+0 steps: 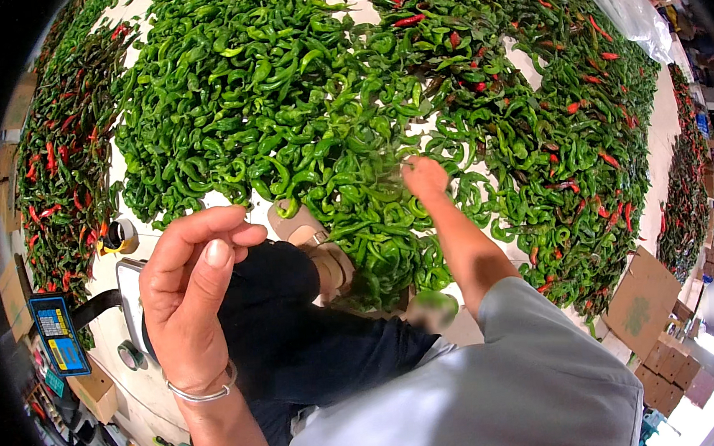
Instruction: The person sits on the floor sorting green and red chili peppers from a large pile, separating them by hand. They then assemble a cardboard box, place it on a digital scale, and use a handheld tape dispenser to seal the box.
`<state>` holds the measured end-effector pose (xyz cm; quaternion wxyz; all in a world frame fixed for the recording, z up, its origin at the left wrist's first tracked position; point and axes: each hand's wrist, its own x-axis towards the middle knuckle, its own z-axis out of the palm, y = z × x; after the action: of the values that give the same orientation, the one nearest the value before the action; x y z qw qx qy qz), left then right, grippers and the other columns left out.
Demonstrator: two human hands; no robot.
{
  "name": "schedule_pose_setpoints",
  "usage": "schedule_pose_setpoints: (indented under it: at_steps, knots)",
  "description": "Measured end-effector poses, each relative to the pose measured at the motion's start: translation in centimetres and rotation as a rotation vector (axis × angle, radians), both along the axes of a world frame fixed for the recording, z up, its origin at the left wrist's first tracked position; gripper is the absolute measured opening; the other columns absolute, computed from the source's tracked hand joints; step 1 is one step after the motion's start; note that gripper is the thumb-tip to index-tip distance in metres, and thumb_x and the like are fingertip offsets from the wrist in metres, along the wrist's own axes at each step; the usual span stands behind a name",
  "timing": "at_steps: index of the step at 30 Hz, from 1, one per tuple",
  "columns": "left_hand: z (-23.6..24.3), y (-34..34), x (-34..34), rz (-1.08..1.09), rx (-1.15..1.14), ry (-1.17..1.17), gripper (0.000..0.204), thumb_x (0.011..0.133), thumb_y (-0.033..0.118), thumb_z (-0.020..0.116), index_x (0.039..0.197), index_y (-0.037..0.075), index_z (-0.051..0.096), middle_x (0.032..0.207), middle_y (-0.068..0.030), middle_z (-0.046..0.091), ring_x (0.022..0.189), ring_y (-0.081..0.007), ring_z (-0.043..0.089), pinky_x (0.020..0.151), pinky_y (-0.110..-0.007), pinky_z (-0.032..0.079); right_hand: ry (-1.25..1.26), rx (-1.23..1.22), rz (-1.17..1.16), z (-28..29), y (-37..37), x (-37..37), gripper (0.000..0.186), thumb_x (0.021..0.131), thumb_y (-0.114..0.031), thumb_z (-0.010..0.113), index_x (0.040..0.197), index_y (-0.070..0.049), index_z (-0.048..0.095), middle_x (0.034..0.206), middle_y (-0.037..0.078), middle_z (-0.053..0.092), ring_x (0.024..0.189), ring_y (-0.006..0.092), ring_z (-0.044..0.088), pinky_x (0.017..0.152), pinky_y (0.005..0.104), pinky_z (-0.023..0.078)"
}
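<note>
Green peppers (298, 118) hide right hand (423, 176) fingers, grip unclear; left hand (191, 295) loosely curled, empty.

Our left hand (191, 299) is raised close at eight o'clock, fingers curled loosely toward the thumb, holding nothing. Our right arm stretches out toward twelve o'clock, its hand (425, 176) far forward, knuckles up, fingers pointing down and hidden.
</note>
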<state>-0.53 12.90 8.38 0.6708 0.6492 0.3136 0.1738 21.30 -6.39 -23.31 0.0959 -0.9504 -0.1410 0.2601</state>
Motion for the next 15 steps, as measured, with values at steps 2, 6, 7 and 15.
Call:
schedule_pose_setpoints:
  at_steps: [2,6,7,15]
  knots:
    - [-0.1,0.1,-0.1,0.018,-0.003,0.006,0.022,0.086,0.013,0.055,0.102,-0.002,0.060,0.086,-0.0084,0.065,0.082,-0.0122,0.060,0.074,-0.022,0.043,0.052,0.049,-0.053,0.6,-1.1,0.6,0.032,0.075,-0.038,0.058,0.101,-0.021,0.066,0.100,0.012,0.064,0.091,0.0263,0.061,0.079,0.0367,0.048]
    - [0.1,0.1,0.2,0.002,-0.019,0.017,0.023,0.086,0.013,0.056,0.102,-0.002,0.060,0.086,-0.0086,0.065,0.081,-0.0120,0.059,0.074,-0.022,0.043,0.148,0.187,-0.026,1.6,0.0,-0.7,0.043,0.073,-0.049,0.061,0.097,-0.015,0.067,0.096,0.013,0.065,0.091,0.0264,0.061,0.079,0.0364,0.048]
    - [0.1,0.0,0.4,-0.016,-0.025,0.011,0.022,0.085,0.013,0.056,0.102,-0.002,0.060,0.086,-0.0086,0.065,0.081,-0.0119,0.059,0.075,-0.022,0.043,0.151,0.171,-0.015,1.8,1.4,-1.5,0.046,0.072,-0.052,0.061,0.094,-0.012,0.067,0.094,0.014,0.065,0.090,0.0277,0.061,0.077,0.0374,0.048]
    - [0.4,-0.7,1.5,-0.067,-0.005,-0.027,0.023,0.087,0.013,0.052,0.104,-0.002,0.059,0.087,-0.0091,0.064,0.081,-0.0139,0.060,0.074,-0.025,0.045,0.192,0.276,0.261,1.1,4.8,-5.0,0.034,0.088,-0.035,0.047,0.090,-0.004,0.062,0.094,0.017,0.062,0.078,0.0351,0.060,0.076,0.0423,0.047]
